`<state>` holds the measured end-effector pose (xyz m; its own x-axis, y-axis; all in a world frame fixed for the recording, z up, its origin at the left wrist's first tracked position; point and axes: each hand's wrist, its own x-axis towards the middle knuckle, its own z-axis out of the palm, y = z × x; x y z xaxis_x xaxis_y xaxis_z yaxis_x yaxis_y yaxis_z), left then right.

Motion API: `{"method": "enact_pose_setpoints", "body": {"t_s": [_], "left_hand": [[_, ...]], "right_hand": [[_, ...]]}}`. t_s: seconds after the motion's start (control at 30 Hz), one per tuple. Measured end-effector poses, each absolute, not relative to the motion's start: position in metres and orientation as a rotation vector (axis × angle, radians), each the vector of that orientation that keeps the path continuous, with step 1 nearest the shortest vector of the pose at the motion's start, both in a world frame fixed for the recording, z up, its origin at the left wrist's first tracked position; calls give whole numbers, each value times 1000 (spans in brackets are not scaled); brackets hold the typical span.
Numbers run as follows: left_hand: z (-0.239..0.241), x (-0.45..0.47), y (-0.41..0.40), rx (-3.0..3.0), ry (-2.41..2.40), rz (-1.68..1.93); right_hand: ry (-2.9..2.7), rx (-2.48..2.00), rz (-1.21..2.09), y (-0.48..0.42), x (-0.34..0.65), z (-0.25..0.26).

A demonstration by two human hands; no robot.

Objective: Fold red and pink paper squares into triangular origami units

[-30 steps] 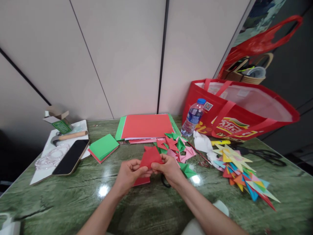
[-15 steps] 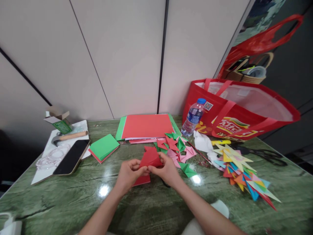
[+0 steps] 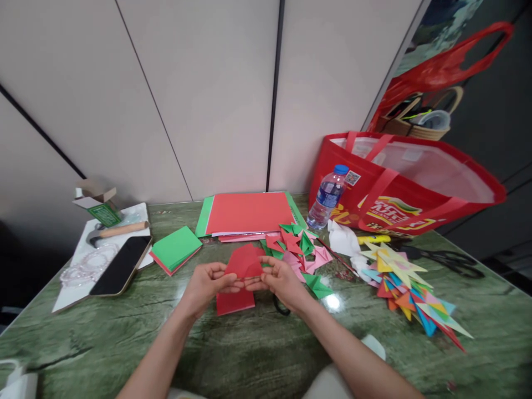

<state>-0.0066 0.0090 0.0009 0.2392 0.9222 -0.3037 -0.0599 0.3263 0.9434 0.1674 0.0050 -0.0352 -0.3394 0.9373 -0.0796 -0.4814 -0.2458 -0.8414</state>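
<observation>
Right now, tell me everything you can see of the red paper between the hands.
The red paper is plain and thin-looking, with no print visible. It is held in front of the person, the left hand at its left side and the right hand at its right. Fingers hide part of its lower edge; its folds are too blurred to make out. Another red piece shows below it in the view.

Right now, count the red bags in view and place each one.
2. The printed shopping bag stands at the back right of the table, partly behind the water bottle; the thin plastic bag is higher up, behind it. Others may be hidden.
</observation>
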Motion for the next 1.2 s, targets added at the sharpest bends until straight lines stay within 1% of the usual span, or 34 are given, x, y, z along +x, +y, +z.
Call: {"method": "enact_pose_setpoints", "body": {"t_s": [0.17,0.33,0.43,0.57,0.63,0.73,0.9,1.2], "left_hand": [[4,-9,10,1023,1117,837],[6,-3,6,1050,1147,806],[5,2,1,1078,1171,719],[0,8,-3,1100,1184,614],[-1,8,-3,1127,1196,652],[0,7,1,1184,1218,765],[1,3,5,1232,1243,934],[-1,12,0,1158,1325,1009]], "right_hand": [[-895,-710,1805,5,170,-34],[-818,-939,1516,7,172,-36],[-965,-946,1383,6,172,-33],[-1235,-933,1321,3,172,-32],[-1309,-1009,1276,3,172,-35],[-1275,-1033,1237,4,172,-39],[-1209,-977,1318,2,168,-41],[-1199,-1009,1311,-2,163,-40]]}}
